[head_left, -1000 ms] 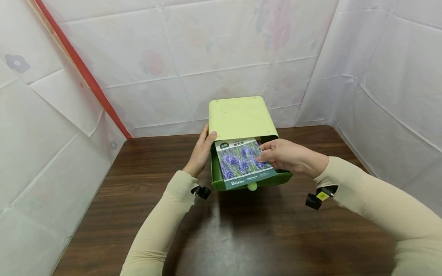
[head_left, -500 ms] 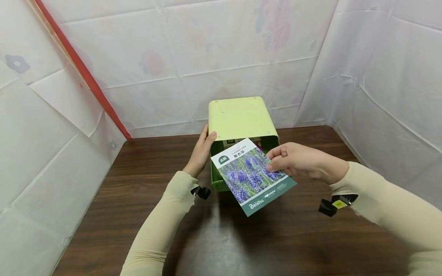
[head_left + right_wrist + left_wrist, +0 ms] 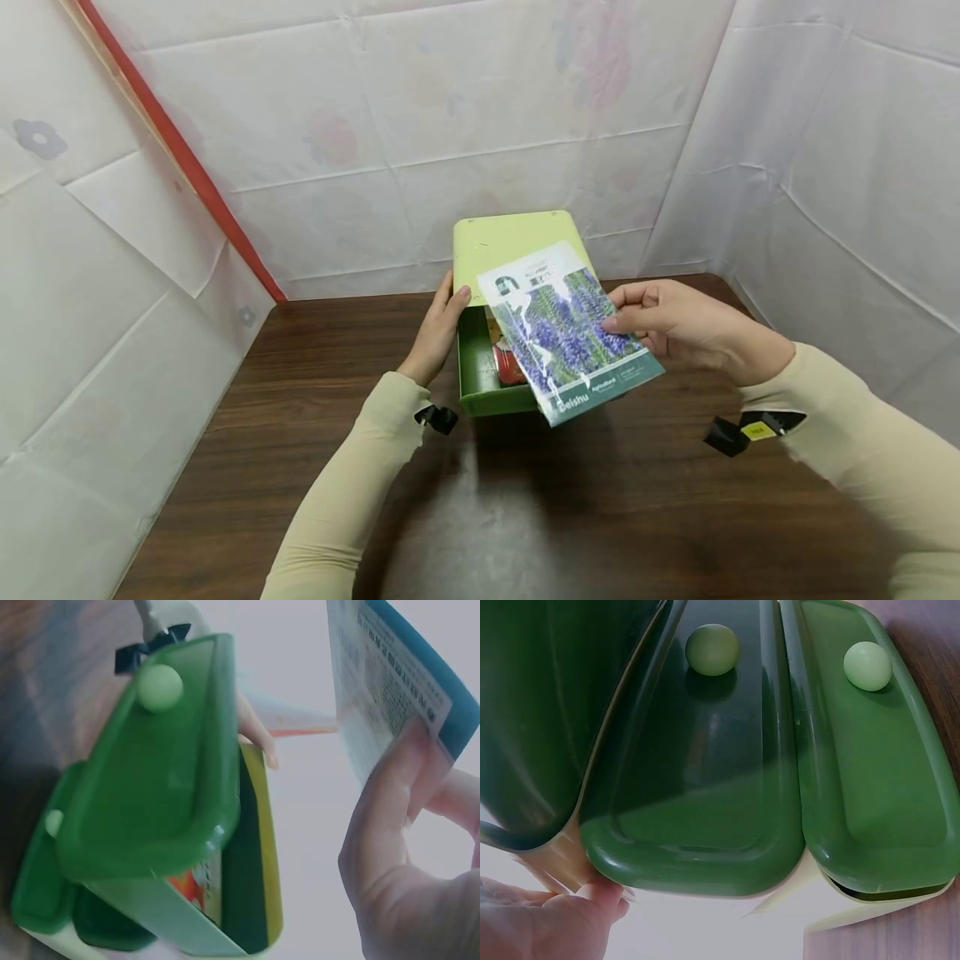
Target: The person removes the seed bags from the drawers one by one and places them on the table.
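Note:
My right hand [image 3: 686,325] pinches a seed packet [image 3: 562,333] with a purple flower picture by its right edge. The packet is tilted over the front of a light green drawer cabinet [image 3: 502,242], above the pulled-out top drawer. Its printed back [image 3: 390,682] faces the right wrist camera. My left hand [image 3: 435,329] rests along the cabinet's left side, thumb near the top front corner. Inside the dark green drawer [image 3: 472,367] lies another packet [image 3: 504,354], red and yellow, partly hidden by the held one.
Below the open drawer, a middle drawer [image 3: 697,772] and a bottom drawer [image 3: 885,765] with round pale green knobs are pushed in. The cabinet stands on a dark wooden table [image 3: 337,367]. White sheeting [image 3: 420,150] hangs behind and at both sides.
My right hand has pulled the purple-flower seed packet out of the drawer, then raised it and shifted it right. The red packet in the drawer has come into sight. My left hand has stayed put.

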{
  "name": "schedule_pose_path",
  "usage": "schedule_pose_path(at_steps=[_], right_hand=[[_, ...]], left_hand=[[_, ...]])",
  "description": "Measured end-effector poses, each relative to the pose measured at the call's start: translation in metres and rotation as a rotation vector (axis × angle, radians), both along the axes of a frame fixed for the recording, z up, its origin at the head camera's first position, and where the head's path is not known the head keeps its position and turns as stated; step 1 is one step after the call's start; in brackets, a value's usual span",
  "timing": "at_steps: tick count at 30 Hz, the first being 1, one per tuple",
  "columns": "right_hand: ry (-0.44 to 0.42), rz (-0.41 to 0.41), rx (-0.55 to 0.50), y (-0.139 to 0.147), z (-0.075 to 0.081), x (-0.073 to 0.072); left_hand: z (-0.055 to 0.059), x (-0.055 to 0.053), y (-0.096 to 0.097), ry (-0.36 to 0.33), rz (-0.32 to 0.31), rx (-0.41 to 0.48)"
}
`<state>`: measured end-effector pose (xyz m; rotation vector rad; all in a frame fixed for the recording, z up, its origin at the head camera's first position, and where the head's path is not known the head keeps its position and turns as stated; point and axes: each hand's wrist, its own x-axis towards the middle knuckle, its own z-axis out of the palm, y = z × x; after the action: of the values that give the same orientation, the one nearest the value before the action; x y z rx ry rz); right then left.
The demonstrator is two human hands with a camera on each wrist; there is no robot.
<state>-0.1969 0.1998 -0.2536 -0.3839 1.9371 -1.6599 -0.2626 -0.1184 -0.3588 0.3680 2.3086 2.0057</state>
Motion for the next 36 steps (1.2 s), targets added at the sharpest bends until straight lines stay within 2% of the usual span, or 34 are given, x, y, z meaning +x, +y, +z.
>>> schedule_pose_path(at_steps=[6, 9, 12, 16, 19, 24, 30, 36], right_hand=[[0.014, -0.196, -0.089, 0.009, 0.007, -0.01], [0.036, -0.311, -0.126, 0.014, 0.008, -0.016], [0.006, -0.402, -0.205, 0.02, 0.008, -0.023], [-0.028, -0.498, -0.299, 0.027, 0.004, -0.033], [-0.021, -0.566, -0.347, 0.03, -0.001, -0.041], [-0.029, -0.692, -0.434, 0.036, -0.015, -0.061], [0.009, -0.836, -0.404, 0.046, -0.042, -0.087], [-0.03, -0.917, -0.422, 0.057, -0.072, -0.108]], left_hand=[[0.019, 0.017, 0.003, -0.005, 0.0, -0.03], [0.021, 0.019, 0.004, -0.005, 0.001, -0.029], [0.021, 0.019, 0.004, -0.006, 0.001, -0.023], [0.02, 0.019, 0.004, -0.007, -0.004, -0.011], [0.02, 0.019, 0.004, -0.007, -0.005, -0.01], [0.021, 0.021, 0.005, -0.008, -0.001, -0.008], [0.02, 0.021, 0.005, -0.012, 0.003, -0.014], [0.019, 0.021, 0.005, -0.011, -0.002, -0.011]])
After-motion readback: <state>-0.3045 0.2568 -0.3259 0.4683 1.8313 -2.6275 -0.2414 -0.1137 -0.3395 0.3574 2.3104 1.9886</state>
